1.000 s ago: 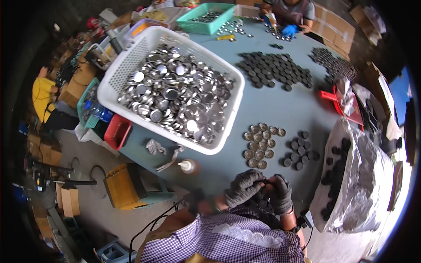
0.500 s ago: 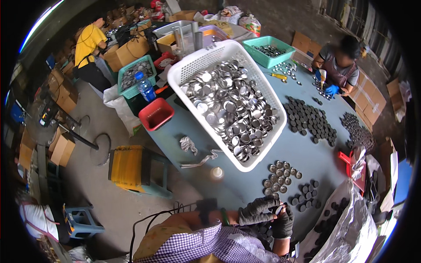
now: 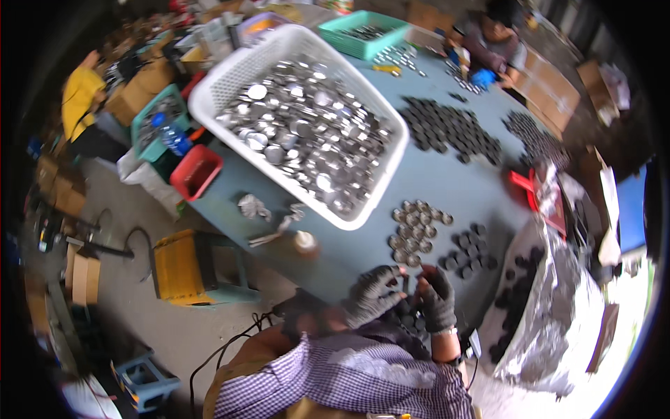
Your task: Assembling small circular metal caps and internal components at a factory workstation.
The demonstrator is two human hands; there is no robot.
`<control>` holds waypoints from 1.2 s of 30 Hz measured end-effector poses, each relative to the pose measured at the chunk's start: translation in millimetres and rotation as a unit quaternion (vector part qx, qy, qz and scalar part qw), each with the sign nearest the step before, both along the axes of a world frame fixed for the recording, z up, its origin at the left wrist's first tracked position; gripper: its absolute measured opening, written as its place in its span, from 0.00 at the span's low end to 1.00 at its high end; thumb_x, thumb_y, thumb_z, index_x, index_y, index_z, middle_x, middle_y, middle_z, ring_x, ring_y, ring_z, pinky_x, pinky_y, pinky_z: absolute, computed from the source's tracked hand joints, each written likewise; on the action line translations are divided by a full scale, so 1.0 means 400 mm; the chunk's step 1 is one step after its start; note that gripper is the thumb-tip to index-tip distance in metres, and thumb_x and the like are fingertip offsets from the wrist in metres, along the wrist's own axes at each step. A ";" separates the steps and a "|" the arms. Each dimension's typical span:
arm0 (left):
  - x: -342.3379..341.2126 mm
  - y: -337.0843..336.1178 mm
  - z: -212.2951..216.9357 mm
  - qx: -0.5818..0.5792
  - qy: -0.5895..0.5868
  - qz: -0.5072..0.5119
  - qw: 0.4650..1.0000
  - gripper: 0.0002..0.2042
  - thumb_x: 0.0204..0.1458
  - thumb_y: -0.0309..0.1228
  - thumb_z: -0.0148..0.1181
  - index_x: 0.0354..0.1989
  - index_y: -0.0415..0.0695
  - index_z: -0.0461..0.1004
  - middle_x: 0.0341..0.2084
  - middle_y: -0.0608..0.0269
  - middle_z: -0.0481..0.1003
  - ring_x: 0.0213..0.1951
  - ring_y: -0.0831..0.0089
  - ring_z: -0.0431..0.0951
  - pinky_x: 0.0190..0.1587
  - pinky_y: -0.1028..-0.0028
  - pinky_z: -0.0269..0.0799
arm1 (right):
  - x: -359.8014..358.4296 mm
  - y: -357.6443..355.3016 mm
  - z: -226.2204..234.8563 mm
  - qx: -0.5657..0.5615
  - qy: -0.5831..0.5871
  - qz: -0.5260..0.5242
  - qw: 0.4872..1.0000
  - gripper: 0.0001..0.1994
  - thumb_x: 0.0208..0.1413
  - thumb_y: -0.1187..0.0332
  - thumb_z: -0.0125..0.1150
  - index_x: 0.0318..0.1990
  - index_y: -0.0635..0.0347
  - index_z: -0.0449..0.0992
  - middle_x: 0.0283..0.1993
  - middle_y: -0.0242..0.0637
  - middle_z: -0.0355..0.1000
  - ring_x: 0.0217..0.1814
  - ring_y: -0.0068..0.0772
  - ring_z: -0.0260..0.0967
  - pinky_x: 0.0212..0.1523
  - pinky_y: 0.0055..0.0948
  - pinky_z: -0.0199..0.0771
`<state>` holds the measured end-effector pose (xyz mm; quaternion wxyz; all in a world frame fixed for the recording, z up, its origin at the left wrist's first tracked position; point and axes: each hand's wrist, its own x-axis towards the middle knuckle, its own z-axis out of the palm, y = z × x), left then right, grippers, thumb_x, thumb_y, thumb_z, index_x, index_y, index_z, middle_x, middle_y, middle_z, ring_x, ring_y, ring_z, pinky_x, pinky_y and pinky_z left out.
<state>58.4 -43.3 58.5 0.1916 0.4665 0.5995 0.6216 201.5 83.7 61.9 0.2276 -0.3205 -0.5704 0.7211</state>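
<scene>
My left hand (image 3: 375,299), in a grey fingerless glove, has its fingers curled toward my right hand at the table's near edge. My right hand (image 3: 437,302), gloved the same way, is bent with the fingertips close together. The hands are slightly apart; a small dark thing seems to sit at the left fingertips, too blurred to name. Just beyond them lies a cluster of open silver round caps (image 3: 417,230). Dark round pieces (image 3: 469,253) stand to the right of those. More dark pieces (image 3: 412,318) lie below my hands, partly hidden.
A large white basket (image 3: 352,222) full of shiny metal caps stands on the blue-grey table (image 3: 335,262). A small bottle (image 3: 305,243) is near the left edge. Many dark discs (image 3: 450,129) spread farther back. A silver bag (image 3: 551,314) lies right. A co-worker (image 3: 492,45) sits across.
My view has shifted, so the table sits higher and farther left. My hands, close together around a small pale round piece before, have drawn a little apart.
</scene>
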 end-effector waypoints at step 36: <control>-0.049 0.137 -0.031 -0.070 0.067 0.003 0.995 0.25 0.42 0.18 0.67 0.52 0.38 0.71 0.37 0.56 0.76 0.37 0.67 0.77 0.42 0.70 0.74 | -0.105 0.444 -0.094 0.523 -0.298 -0.006 0.798 0.09 0.48 0.67 0.63 0.38 0.56 0.74 0.37 0.45 0.71 0.39 0.51 0.72 0.39 0.47 0.72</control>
